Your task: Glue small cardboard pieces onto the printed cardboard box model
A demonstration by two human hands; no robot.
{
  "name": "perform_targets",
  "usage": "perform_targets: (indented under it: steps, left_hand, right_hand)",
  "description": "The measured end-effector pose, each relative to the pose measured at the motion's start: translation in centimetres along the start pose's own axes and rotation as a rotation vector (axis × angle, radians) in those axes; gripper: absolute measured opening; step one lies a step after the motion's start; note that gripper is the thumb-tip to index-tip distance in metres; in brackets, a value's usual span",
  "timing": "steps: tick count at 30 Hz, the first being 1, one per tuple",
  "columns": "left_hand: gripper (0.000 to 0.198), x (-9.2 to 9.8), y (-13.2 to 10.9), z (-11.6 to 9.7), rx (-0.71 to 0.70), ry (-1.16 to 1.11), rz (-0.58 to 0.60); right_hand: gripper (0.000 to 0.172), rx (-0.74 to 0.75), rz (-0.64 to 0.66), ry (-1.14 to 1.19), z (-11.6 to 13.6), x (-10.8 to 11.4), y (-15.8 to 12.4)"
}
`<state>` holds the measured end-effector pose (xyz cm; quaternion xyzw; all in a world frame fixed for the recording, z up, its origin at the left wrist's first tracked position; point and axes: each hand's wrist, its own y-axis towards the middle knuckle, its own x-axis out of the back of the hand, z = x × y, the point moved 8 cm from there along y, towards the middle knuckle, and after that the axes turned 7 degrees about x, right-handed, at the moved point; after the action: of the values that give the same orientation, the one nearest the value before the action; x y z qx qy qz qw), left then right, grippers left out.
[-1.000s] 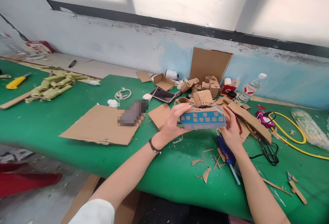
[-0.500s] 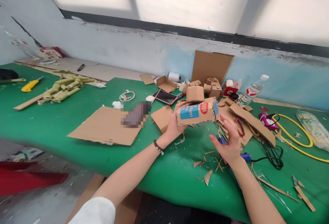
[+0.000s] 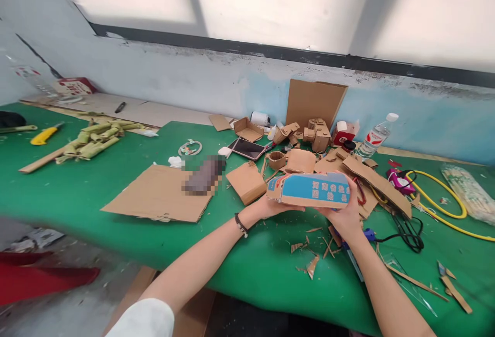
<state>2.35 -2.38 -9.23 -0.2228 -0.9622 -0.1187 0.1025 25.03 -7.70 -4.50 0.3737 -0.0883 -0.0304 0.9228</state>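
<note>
Both my hands hold a cardboard piece with a blue printed face (image 3: 311, 190) level above the green table (image 3: 96, 192). My left hand (image 3: 270, 206) grips its left end from below, fingers curled under it. My right hand (image 3: 345, 212) cups the right end, thumb on top. A wrist band sits on my left arm. Small cardboard scraps (image 3: 309, 262) lie on the table just below the piece.
A large flat cardboard sheet (image 3: 158, 193) lies to the left, a smaller one (image 3: 246, 182) beside my hands. Behind are small cardboard boxes (image 3: 317, 133), a phone (image 3: 247, 148), a water bottle (image 3: 374, 137), a yellow hose (image 3: 444, 208), black cable (image 3: 406, 231) and green stalks (image 3: 93, 138) far left.
My right hand, free half a second ago, has come back onto the piece's right end. The piece has been turned from tilted up to level and lowered toward me.
</note>
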Motion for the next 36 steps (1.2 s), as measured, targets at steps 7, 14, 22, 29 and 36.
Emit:
perform_targets:
  steps: [7,14,22,29,36]
  left_hand:
    - [0.070,5.3,1.1,-1.9,-0.033,-0.138,-0.271]
    - [0.062,8.6,0.0,-3.0,0.017,-0.228,-0.559]
    - [0.059,8.4,-0.1,-2.9,0.004,-0.107,-0.545]
    - [0.064,9.0,-0.7,-3.2,0.051,-0.084,-0.649]
    - [0.075,7.8,0.3,-2.3,0.048,-0.280,-0.519]
  right_hand:
    - [0.090,-0.115,0.040,-0.099,-0.5,1.5,1.1]
    - [0.086,-0.146,0.245,-0.149,-1.1,-0.6,0.9]
    - [0.087,-0.202,0.366,-0.185,-2.8,-1.7,-0.1]
    - [0.092,-0.270,0.391,-0.223,-3.6,-1.0,0.0]
    - [0.086,-0.364,0.431,-0.122,-3.3,-0.3,0.7]
